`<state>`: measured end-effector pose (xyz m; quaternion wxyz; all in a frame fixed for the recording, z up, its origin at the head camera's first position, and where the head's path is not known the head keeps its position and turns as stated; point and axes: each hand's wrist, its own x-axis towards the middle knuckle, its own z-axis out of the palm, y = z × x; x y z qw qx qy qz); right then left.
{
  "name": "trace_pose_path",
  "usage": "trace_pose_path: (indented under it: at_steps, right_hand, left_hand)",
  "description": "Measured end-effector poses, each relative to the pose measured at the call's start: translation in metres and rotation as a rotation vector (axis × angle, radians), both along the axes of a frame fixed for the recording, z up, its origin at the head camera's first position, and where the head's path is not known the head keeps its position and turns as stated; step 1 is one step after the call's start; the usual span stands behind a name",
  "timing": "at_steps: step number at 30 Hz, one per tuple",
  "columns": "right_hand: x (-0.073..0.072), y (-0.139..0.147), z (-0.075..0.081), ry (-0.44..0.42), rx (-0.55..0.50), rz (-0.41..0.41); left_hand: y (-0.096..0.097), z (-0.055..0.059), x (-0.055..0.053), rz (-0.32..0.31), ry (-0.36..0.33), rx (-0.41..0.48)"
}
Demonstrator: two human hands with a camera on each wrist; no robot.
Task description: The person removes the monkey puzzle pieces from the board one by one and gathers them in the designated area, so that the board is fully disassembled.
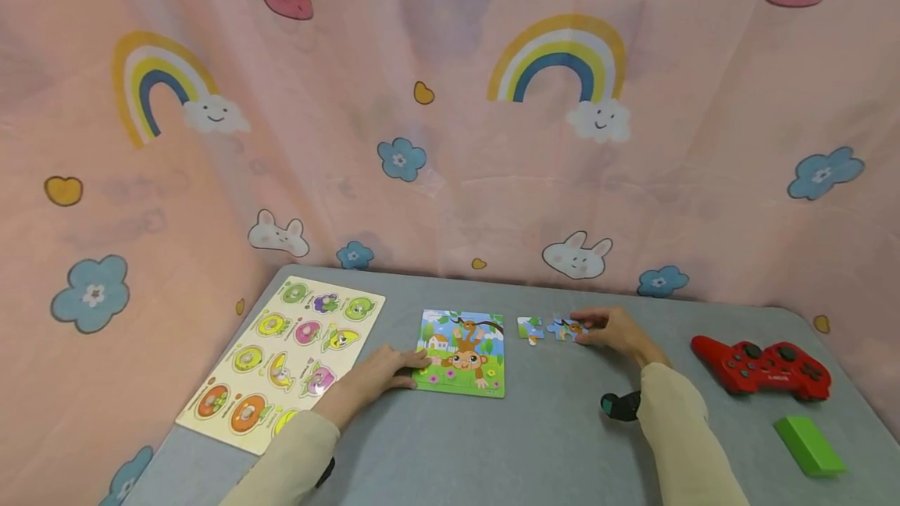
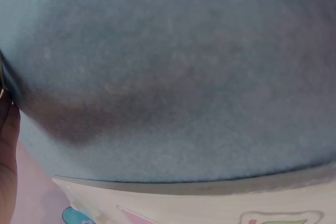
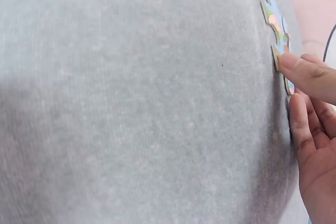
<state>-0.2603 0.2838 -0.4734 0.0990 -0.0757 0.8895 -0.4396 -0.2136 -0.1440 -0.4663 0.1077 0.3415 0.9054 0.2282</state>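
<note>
My left hand (image 1: 385, 372) is at the left edge of a square monkey picture puzzle (image 1: 460, 354), gripping its border between thumb and fingers. That picture lies on the grey table, with a monkey, a house and grass on it. In the left wrist view only part of the hand (image 2: 7, 156) shows. To the right of the picture, my right hand (image 1: 613, 330) pinches a jigsaw piece (image 1: 565, 329) with branch and sky print. Another jigsaw piece (image 1: 530, 329) lies just left of it. Thumb and fingers of the right hand (image 3: 315, 114) are at the piece's edge in the right wrist view.
A cream fruit puzzle board (image 1: 281, 365) lies at the left, partly under the left forearm. Beyond the right arm are a red game controller (image 1: 762, 368) and a green block (image 1: 808, 447). A pink patterned curtain (image 1: 450, 139) hangs behind the table (image 1: 534, 443).
</note>
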Motion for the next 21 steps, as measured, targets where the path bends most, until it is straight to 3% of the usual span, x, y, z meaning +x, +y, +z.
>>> trace_pose_path:
  at_steps: [11,21]
  right_hand:
    - [0.008,-0.001,-0.001,0.072,-0.129,-0.079]
    - [0.017,-0.014,0.006,0.133,-0.217,-0.017]
  left_hand:
    - [0.000,-0.001,-0.001,-0.015,0.006,0.012]
    - [-0.001,-0.001,-0.001,-0.026,0.016,0.024]
